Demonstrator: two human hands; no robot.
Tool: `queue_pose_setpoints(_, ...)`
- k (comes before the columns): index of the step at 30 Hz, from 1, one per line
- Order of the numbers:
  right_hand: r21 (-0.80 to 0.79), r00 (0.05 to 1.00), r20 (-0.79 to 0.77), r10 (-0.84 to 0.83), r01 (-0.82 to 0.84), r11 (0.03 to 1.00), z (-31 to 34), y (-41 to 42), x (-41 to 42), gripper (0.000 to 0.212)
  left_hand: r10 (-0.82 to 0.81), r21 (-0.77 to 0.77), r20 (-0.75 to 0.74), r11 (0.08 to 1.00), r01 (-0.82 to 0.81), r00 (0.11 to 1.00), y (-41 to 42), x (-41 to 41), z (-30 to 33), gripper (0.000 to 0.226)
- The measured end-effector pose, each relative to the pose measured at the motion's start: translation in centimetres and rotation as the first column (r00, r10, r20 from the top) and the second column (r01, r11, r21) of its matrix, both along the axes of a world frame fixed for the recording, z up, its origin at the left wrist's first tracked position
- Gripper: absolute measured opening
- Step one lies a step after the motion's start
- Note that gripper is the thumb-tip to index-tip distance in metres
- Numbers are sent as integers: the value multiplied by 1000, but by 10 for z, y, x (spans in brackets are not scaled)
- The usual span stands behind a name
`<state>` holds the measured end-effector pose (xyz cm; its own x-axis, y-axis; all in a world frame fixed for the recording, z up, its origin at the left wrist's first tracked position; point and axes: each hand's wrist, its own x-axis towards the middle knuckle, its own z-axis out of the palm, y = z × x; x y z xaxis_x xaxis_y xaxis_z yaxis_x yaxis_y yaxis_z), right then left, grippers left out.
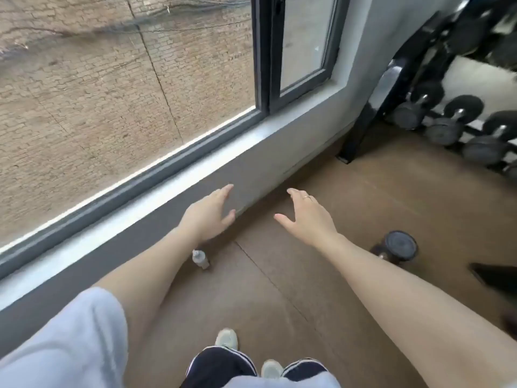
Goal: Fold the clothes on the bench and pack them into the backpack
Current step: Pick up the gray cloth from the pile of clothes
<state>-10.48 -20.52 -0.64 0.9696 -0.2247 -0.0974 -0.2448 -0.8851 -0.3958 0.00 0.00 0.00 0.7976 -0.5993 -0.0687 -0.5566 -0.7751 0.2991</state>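
Fingers (223, 191) of the left hand (208, 212) straight and spread, holding nothing; fingers (296, 193) of the right hand (307, 217) likewise splayed and empty, a ring (307, 197) on one of them — both palms turned toward each other over the floor (363, 219), well apart.

Nearest, at 6 o'clock: two pale shoes (226, 338) under dark trouser legs (221, 365) with white stripes. At 8 o'clock, a light sleeve (70, 345). Just beneath the left wrist, a small clear bottle (200, 259) upright on the floor beside the grey wall base. At 4 o'clock, a dumbbell (398, 247) lying on the floor below the right forearm.

Farther out, at 2 o'clock — a black rack (372, 107) with dumbbells in rows (447, 121). At 11 o'clock, a window (260, 65) over a brick wall outside.

No clothes, bench or backpack in view; their place cannot be told.
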Motion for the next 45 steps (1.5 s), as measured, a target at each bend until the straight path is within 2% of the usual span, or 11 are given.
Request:
queue_pose_setpoints(5,65,956,-65,-285,289,955,-22,-41,-23,66,-182,12,-82,983,184,980,-65,18,-17,61)
queue_pose_setpoints(8,165,857,-77,-509,514,842,-34,-49,-32,65,-337,24,-126,939,343,933,-101,33,-27,61)
queue_pose_setpoints(10,212,764,-101,-638,643,736,-40,-46,-39,65,-468,42,-134,878,477,874,-123,40,-30,60)
queue_pose_setpoints(15,241,525,-160,-836,842,483,-46,-20,-69,61,-741,54,-167,652,756,651,-168,34,-30,55)
queue_pose_setpoints(20,216,166,-191,-967,969,123,-56,36,-132,54,-922,77,-232,300,951,310,-194,-16,-50,55)
queue_pose_setpoints(26,187,-325,-275,-905,905,-382,-75,154,-235,56,-920,133,-368,-194,972,-133,-180,-145,-79,54)
queue_pose_setpoints(29,188,-497,-320,-807,801,-568,-86,226,-278,54,-848,140,-430,-402,905,-310,-151,-215,-89,54)
queue_pose_setpoints(32,155,-634,-361,-684,683,-714,-91,294,-320,52,-772,158,-466,-554,818,-432,-116,-290,-99,55)
queue_pose_setpoints(36,118,-752,-353,-556,554,-824,-88,362,-387,53,-722,148,-429,-649,746,-543,-65,-404,-94,56)
queue_pose_setpoints(40,100,-789,-310,-530,527,-844,-74,411,-458,51,-673,13,-364,-695,718,-644,-17,-501,-75,51)
queue_pose_setpoints(45,178,-833,-290,-471,437,-882,-62,448,-539,62,-596,-122,-391,-721,682,-701,16,-591,-49,55)
